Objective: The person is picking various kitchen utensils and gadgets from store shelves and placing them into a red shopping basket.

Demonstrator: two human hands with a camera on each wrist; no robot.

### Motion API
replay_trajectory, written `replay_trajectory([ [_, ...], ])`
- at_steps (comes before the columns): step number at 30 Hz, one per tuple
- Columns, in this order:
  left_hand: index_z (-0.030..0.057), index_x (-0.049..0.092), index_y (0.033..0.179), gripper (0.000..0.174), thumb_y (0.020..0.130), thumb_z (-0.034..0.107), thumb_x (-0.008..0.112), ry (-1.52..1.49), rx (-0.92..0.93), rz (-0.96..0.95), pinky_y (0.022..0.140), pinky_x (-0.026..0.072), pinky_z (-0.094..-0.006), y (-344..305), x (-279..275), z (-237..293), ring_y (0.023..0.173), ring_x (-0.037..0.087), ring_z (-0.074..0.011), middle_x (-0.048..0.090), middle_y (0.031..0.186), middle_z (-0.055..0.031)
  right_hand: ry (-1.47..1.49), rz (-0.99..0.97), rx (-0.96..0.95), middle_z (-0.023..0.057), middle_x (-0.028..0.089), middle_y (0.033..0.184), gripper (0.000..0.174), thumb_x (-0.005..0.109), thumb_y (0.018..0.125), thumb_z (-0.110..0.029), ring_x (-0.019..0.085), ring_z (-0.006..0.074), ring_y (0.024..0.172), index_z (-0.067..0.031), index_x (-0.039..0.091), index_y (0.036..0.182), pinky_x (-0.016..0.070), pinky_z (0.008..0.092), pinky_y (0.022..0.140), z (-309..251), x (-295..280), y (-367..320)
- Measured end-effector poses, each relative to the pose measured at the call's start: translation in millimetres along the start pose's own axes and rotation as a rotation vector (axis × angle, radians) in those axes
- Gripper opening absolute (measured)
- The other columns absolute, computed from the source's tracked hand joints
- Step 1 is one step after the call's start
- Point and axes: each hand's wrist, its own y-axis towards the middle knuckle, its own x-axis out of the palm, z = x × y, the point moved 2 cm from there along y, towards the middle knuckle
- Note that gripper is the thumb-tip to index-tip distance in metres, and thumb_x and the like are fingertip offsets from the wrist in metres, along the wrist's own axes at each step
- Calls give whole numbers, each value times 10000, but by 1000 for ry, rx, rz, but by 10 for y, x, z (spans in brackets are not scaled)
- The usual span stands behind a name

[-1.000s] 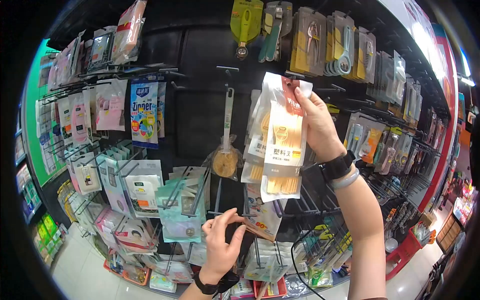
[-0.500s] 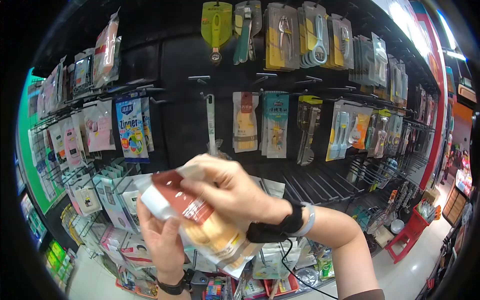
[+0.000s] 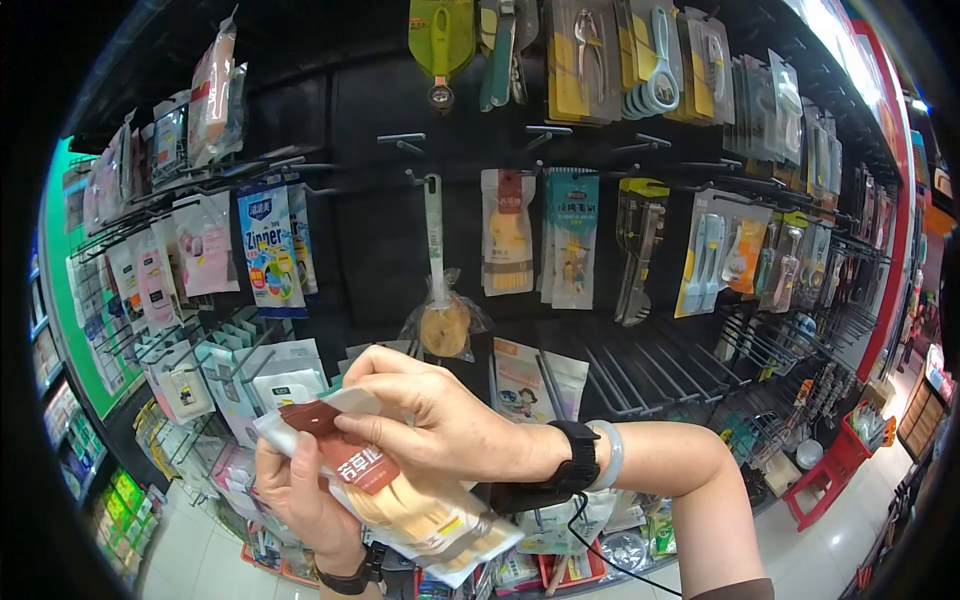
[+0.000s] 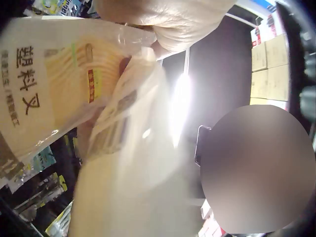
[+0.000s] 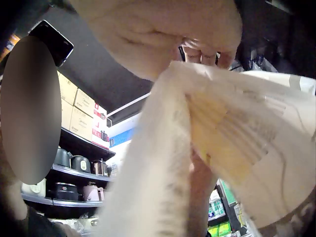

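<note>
Low in front of the rack, both hands hold see-through packs of plastic forks (image 3: pixel 400 500) with brown-red headers, tilted down to the right. My right hand (image 3: pixel 440 415) pinches the header end between thumb and fingers. Around the left edge of the packs, my left hand (image 3: pixel 305 495) grips with its thumb in front. The left wrist view shows a fork pack (image 4: pixel 74 86) with its printed label, and a second, blurred pack (image 4: pixel 138 148) spread from it. In the right wrist view, the packs (image 5: pixel 237 133) fan apart below the hand.
A similar fork pack (image 3: pixel 508 240) hangs on the rack, next to teal packs (image 3: pixel 572 245). Left of it hangs a white-handled brush (image 3: pixel 440 325) in a bag. Bare metal pegs (image 3: pixel 640 380) stick out below. A red stool (image 3: pixel 825 480) stands on the floor at right.
My right hand has brought the fork packs from the peg down and left. My left hand, earlier empty near the lower pegs, has taken hold of their edge.
</note>
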Motion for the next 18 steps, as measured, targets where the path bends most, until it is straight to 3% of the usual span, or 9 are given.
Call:
replay_trajectory([
  [2,1,538,994,131,903,90,505,93,72,8,721,489,-240,10,-53,-37,791,600,-116,619,917,-80,-12,-38,-42,107,522,963,210,537,886,-134,535,192,878,1,590,1037,439,300,752,34,-69,22],
  [4,10,542,983,121,917,99,493,199,131,30,680,489,-223,28,-167,-43,769,601,-104,622,918,-79,83,125,21,90,534,986,277,520,909,-193,529,163,908,-11,551,1115,438,295,794,101,-275,74],
  [6,18,543,975,119,925,111,488,230,129,59,648,489,-218,47,-319,-32,748,601,-93,624,916,-72,59,251,250,76,522,1113,337,469,938,-260,508,167,1037,-49,494,1200,421,290,854,251,-688,107],
  [10,23,535,979,122,925,125,498,271,169,133,656,472,-210,9,-601,110,755,588,-78,622,910,-54,65,806,422,73,546,1114,352,511,898,-273,491,174,1071,-30,515,1152,388,314,887,866,-1543,78],
  [12,24,533,974,115,924,122,500,322,189,168,665,464,-215,-68,-708,207,750,577,-74,617,895,-49,219,677,477,71,540,1144,327,506,893,-255,490,186,1066,-52,513,1150,359,334,922,1322,-2048,46],
  [14,19,529,978,111,922,110,499,345,196,182,682,455,-218,-162,-801,282,761,564,-73,604,896,-44,337,807,556,78,504,1204,333,498,894,-250,473,206,1072,-60,493,1167,327,344,952,1443,-2222,124],
  [16,10,525,982,110,919,96,498,383,244,226,697,446,-215,-252,-883,332,781,555,-75,594,904,-43,357,979,482,81,485,1234,389,517,888,-272,435,225,1118,-69,452,1213,287,352,990,1530,-2320,201],
  [18,0,523,988,113,916,83,497,418,246,227,705,441,-215,-328,-965,402,794,551,-78,589,919,-47,431,1061,465,106,462,1246,556,576,861,-265,387,236,1180,-95,301,1314,263,356,1019,1632,-2412,278],
])
